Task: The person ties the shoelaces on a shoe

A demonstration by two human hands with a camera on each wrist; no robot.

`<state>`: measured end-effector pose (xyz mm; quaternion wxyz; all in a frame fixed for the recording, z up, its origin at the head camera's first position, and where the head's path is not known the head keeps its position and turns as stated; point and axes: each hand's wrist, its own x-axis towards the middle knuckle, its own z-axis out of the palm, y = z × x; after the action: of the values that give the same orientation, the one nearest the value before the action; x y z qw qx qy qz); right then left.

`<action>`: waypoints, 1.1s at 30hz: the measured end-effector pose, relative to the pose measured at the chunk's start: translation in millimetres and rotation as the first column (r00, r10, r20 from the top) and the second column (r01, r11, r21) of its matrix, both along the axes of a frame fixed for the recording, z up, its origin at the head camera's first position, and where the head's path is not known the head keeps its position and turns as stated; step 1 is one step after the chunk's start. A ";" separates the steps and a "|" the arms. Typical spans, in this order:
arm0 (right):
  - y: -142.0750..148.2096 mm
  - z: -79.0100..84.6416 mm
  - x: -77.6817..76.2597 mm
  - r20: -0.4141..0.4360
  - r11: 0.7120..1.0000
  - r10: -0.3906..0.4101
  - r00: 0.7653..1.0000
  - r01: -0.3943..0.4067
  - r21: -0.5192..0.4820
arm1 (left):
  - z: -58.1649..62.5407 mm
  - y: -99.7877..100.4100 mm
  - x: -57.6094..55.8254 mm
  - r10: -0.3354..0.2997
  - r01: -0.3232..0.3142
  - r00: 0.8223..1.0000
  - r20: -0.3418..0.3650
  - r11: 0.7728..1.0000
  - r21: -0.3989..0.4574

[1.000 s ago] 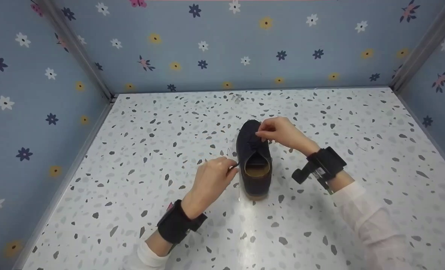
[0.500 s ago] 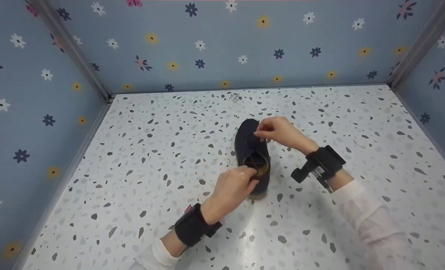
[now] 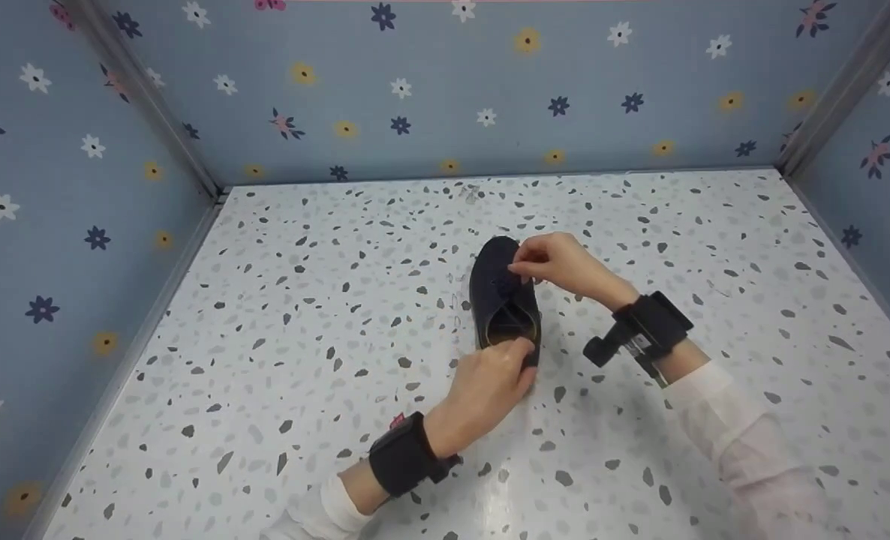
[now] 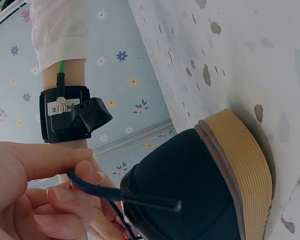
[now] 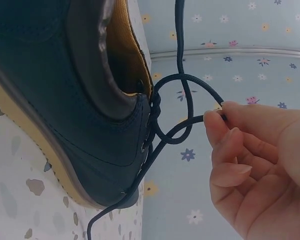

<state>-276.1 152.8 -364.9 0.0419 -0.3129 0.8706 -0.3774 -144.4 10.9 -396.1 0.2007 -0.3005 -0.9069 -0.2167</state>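
Note:
One dark navy shoe (image 3: 490,285) stands on the speckled surface, toe toward the back wall. Its heel with a tan ribbed sole (image 4: 245,175) fills the middle of the left wrist view. My left hand (image 3: 490,382) is over the heel and pinches a dark shoelace (image 4: 97,190) between thumb and fingertip, the lace's tip hanging free. Beside the laced front, my right hand (image 3: 561,262) pinches a loop of lace (image 5: 202,82) between thumb and index finger. In the right wrist view another strand of the lace crosses through that loop and runs upward.
The white speckled tabletop (image 3: 325,300) surrounds the shoe. A blue flowered wall (image 3: 445,97) closes the back, with similar panels left and right. Black camera straps (image 3: 407,454) sit on both wrists.
My left hand has moved right, from beside the shoe to over its heel, drawing the lace across the shoe opening. The right hand has stayed almost still with its loop.

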 end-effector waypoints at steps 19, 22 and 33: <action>1.3 -2.9 1.4 -0.022 1.000 -0.003 1.000 0.003 -0.009 | -14.5 22.3 5.0 -0.011 0.020 0.996 0.085 0.995 -0.099; 1.0 -2.6 1.5 -0.013 1.000 -0.003 1.000 0.002 -0.009 | -15.3 22.1 5.1 -0.031 0.042 0.995 0.096 0.992 -0.122; 1.9 -1.6 1.7 -0.010 1.000 0.006 1.000 -0.006 -0.009 | 1.2 9.8 -7.9 -0.095 0.095 0.994 -0.046 0.995 -0.006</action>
<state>-274.4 154.7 -366.5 0.0371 -0.3175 0.8682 -0.3795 -152.3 20.7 -394.9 0.2107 -0.3486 -0.8870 -0.2174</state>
